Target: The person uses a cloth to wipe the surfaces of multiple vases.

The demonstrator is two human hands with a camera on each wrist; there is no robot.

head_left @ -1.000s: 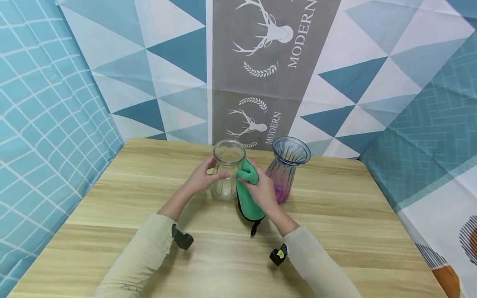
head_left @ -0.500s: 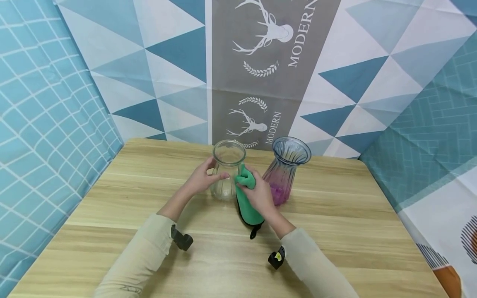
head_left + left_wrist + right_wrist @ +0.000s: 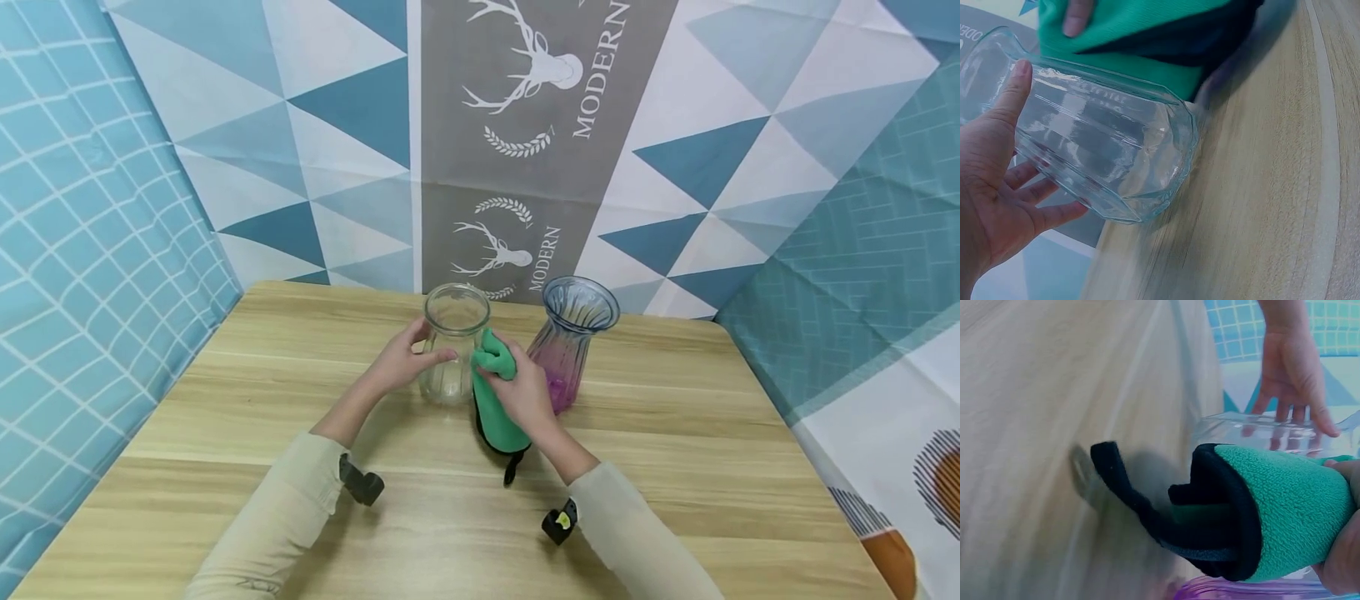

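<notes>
A clear ribbed glass vase [image 3: 447,387] stands on the wooden table. My left hand [image 3: 399,360] holds it from the left, thumb across the near side and fingers round the far side. In my right hand [image 3: 527,395] a green terry cloth [image 3: 498,419] with black trim is bunched up, its lower part hanging down with a black strap [image 3: 1125,484]. The cloth [image 3: 1129,31] lies against or very close to the vase's right side in the left wrist view. Part of the vase [image 3: 1222,427] is hidden behind the cloth in the right wrist view.
A second vase [image 3: 573,342], blue at the flared rim and pink-purple below, stands just right of my right hand. Behind the wooden table [image 3: 450,533] hangs a patterned cloth backdrop [image 3: 510,167]. Black camera mounts [image 3: 362,483] sit at both wrists.
My right hand and the green cloth have shifted slightly down and toward the left along the clear vase. The left hand keeps its hold, and both vases stay in place.
</notes>
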